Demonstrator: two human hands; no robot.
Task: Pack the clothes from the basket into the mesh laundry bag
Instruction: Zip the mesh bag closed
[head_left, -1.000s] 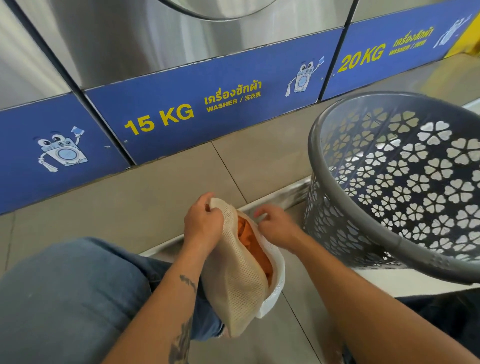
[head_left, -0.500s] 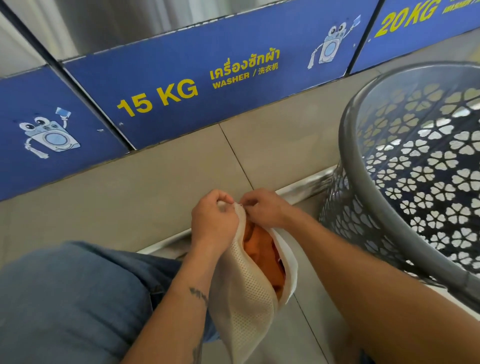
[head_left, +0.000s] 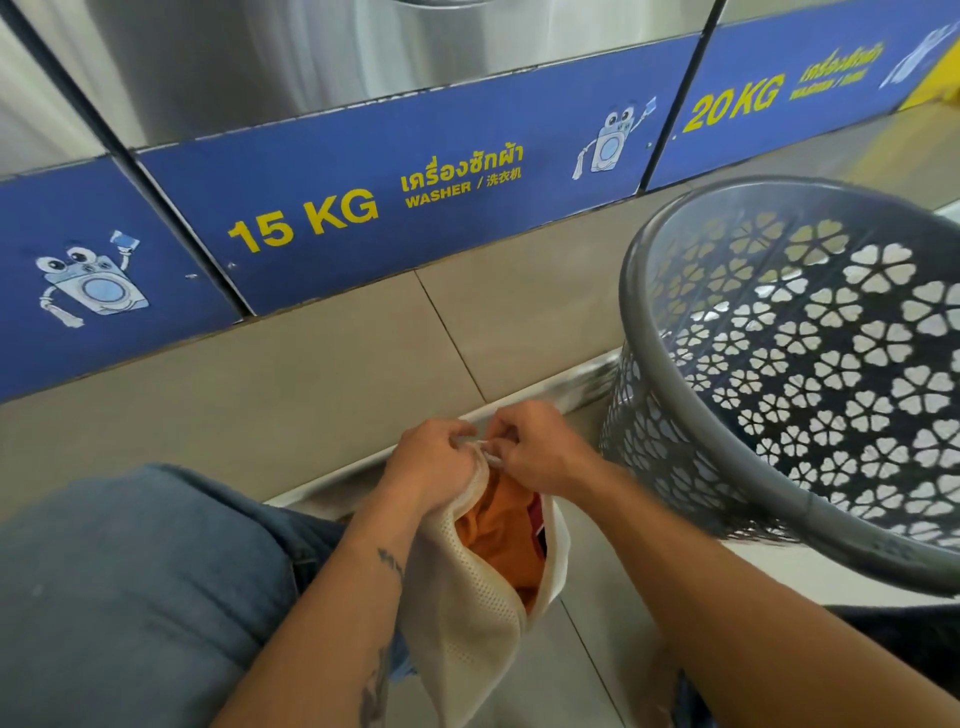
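Left hand (head_left: 431, 457) and right hand (head_left: 540, 452) together, fingers pinching mesh laundry bag (head_left: 467, 597) top.

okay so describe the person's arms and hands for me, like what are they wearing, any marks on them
Both forearms are bare, with no sleeves, gloves, watch or rings visible. The left forearm carries dark tattoos: a small one behind the left hand and a larger one nearer the elbow. The right hand and forearm show no markings.

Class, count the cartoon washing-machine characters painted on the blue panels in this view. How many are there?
3. One cartoon washer on the left blue panel, one right of the "15 KG" lettering, and a blurred one at the far right, cut by the frame edge.
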